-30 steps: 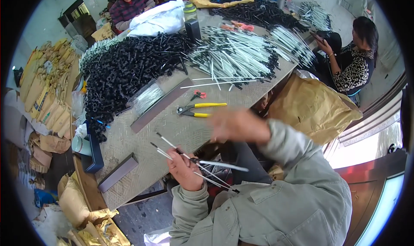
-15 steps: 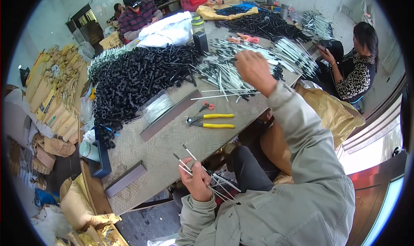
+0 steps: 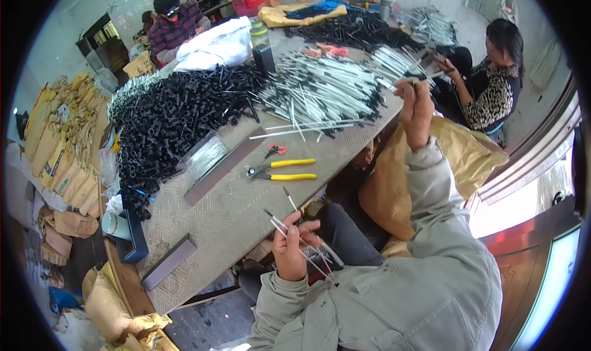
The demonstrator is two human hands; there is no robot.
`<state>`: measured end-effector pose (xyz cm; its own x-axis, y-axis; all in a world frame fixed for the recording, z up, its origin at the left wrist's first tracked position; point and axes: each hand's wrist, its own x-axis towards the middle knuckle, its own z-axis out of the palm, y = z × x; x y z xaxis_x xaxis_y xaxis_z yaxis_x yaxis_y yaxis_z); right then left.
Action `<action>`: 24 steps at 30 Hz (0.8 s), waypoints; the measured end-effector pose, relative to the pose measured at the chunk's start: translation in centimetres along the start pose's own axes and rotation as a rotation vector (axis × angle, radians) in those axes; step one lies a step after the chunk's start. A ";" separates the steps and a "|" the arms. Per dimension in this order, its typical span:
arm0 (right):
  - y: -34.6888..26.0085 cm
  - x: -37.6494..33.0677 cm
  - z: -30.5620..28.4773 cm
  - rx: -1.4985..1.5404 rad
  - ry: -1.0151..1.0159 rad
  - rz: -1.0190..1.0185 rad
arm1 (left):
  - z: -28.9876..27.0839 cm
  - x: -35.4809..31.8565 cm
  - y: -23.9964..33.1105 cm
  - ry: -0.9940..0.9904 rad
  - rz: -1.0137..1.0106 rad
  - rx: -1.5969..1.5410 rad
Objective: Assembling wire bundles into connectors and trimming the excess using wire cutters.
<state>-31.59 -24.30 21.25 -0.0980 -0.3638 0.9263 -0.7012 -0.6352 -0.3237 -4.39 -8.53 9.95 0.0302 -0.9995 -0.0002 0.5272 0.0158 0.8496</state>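
My left hand [image 3: 289, 246] is closed around a small bundle of thin grey rods [image 3: 305, 240] just off the near edge of the table [image 3: 234, 209]. My right hand [image 3: 415, 104] is stretched far out to the right end of the big heap of grey rods [image 3: 326, 89] and pinches one rod [image 3: 409, 83] there. A large pile of black parts [image 3: 178, 111] covers the left of the table. Yellow-handled pliers [image 3: 283, 169] lie between the piles and my left hand.
A clear bag of rods [image 3: 206, 157], small red snips [image 3: 276, 149] and two grey bars [image 3: 225, 166] lie on the table. A brown sack [image 3: 394, 185] stands by my right arm. Other people sit at the far side and right. Stacked sacks [image 3: 58, 148] line the left.
My right arm has swung from near my left hand out to the far right of the rod heap and taken hold of a rod. My left hand stays with its bundle.
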 end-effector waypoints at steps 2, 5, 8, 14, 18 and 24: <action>-0.1 -1.1 -1.2 -0.096 0.145 -0.058 | 0.5 -0.9 0.0 0.023 -0.023 0.021; -1.6 -0.5 -3.3 0.099 0.339 0.054 | -0.3 -1.4 -0.2 -0.032 -0.055 0.045; -2.0 -2.1 -9.1 -0.674 0.564 -0.294 | -0.3 -0.8 0.6 -0.038 -0.063 0.030; -8.7 -2.9 -13.7 -0.670 0.786 -0.084 | 2.2 1.1 -0.5 -0.018 -0.145 0.028; -8.2 -6.9 -11.7 -0.154 0.612 0.281 | 2.4 3.0 -1.7 0.021 -0.134 0.001; -10.9 -13.0 -3.6 0.524 -0.400 0.524 | 4.4 2.5 0.7 0.067 0.014 -0.003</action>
<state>-25.18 -10.14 13.40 0.0076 -0.8510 0.5252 -0.2063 -0.5152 -0.8319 -7.70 -11.10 12.90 0.0944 -0.9953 -0.0236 0.5287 0.0300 0.8483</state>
